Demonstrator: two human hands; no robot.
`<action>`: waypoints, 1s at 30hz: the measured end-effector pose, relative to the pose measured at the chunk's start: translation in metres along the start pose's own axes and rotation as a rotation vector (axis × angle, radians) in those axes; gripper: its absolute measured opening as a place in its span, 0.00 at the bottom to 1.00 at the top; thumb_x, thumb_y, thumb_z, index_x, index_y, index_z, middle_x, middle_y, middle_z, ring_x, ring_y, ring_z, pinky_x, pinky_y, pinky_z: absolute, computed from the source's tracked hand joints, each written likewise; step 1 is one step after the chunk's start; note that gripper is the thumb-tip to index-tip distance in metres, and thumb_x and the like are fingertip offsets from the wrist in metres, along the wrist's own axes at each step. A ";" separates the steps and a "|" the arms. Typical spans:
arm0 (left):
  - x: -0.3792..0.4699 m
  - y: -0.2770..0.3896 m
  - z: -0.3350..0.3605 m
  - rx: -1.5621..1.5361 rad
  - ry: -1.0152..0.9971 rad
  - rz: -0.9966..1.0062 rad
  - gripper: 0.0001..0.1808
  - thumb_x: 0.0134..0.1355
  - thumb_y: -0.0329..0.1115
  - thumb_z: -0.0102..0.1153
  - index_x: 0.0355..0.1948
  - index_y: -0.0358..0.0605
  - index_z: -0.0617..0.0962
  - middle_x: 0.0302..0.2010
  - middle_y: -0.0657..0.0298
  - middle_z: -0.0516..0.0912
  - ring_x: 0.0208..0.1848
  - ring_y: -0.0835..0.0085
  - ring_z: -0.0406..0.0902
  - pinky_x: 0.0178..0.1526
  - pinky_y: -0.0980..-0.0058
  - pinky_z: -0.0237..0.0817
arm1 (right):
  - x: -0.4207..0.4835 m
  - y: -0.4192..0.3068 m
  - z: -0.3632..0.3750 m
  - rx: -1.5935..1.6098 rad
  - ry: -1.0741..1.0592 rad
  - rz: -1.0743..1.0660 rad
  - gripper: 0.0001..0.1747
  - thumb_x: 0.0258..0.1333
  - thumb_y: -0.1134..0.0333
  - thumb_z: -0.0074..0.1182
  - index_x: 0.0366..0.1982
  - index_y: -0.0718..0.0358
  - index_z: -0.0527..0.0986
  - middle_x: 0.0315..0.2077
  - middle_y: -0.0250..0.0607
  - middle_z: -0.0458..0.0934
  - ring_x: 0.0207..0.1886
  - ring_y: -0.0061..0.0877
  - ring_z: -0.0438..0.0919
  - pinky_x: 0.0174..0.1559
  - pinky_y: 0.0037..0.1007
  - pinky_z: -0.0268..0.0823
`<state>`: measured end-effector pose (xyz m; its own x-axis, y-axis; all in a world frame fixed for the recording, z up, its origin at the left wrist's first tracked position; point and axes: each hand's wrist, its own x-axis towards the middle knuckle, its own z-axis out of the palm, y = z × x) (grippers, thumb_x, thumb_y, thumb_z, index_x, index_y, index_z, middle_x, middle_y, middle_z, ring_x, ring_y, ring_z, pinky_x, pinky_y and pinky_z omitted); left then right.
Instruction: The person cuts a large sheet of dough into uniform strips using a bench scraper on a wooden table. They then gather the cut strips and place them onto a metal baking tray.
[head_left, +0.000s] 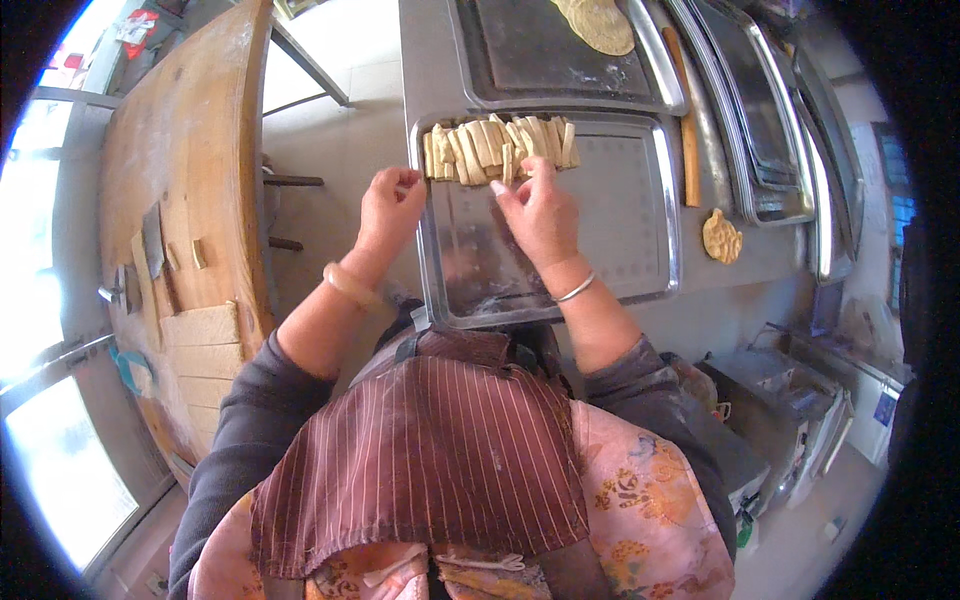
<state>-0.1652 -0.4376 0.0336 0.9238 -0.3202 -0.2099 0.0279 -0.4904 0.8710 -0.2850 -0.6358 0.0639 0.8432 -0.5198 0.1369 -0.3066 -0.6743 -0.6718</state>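
A metal baking tray (615, 217) lies in front of me with a row of pale dough strips (480, 146) across its far left part. My right hand (540, 206) is at the near edge of the row, its thumb and forefinger on either side of the end of a short strip; whether they grip it is not clear. At the tray's left rim is my left hand (394, 202), fingers curled with the tips close together near the row's left end. I cannot tell whether anything is between them.
Beyond stands a dark tray (555, 64) with a flat dough piece (600, 26). To the right are a wooden rolling pin (682, 120), a small dough piece (722, 236) and stacked trays (772, 150). Dough slabs (201, 345) and a scraper blade (153, 240) lie on the left wooden table (195, 135).
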 end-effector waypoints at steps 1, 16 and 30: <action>-0.013 -0.003 -0.005 -0.006 -0.031 -0.029 0.13 0.61 0.34 0.62 0.42 0.37 0.83 0.38 0.55 0.85 0.37 0.68 0.83 0.42 0.70 0.75 | -0.001 0.000 0.007 -0.019 0.029 -0.008 0.26 0.54 0.58 0.70 0.48 0.58 0.70 0.24 0.40 0.82 0.28 0.42 0.83 0.31 0.42 0.73; -0.131 -0.037 -0.123 -0.134 -0.054 -0.253 0.13 0.64 0.34 0.59 0.44 0.36 0.84 0.36 0.56 0.87 0.40 0.72 0.83 0.46 0.71 0.75 | 0.040 -0.019 0.005 -0.314 0.059 -0.208 0.13 0.56 0.67 0.63 0.43 0.60 0.80 0.41 0.45 0.81 0.50 0.42 0.77 0.58 0.45 0.68; -0.281 -0.209 -0.312 -0.524 0.481 -0.415 0.11 0.68 0.34 0.58 0.46 0.40 0.82 0.31 0.67 0.82 0.30 0.81 0.76 0.31 0.78 0.69 | -0.047 -0.319 0.326 0.200 -0.686 -0.312 0.26 0.55 0.48 0.65 0.35 0.69 0.80 0.33 0.56 0.84 0.39 0.47 0.84 0.45 0.42 0.75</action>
<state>-0.3119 0.0075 0.0492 0.8584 0.2448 -0.4508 0.4677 -0.0122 0.8838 -0.0829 -0.2253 0.0340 0.9820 0.1624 -0.0960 0.0199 -0.5949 -0.8035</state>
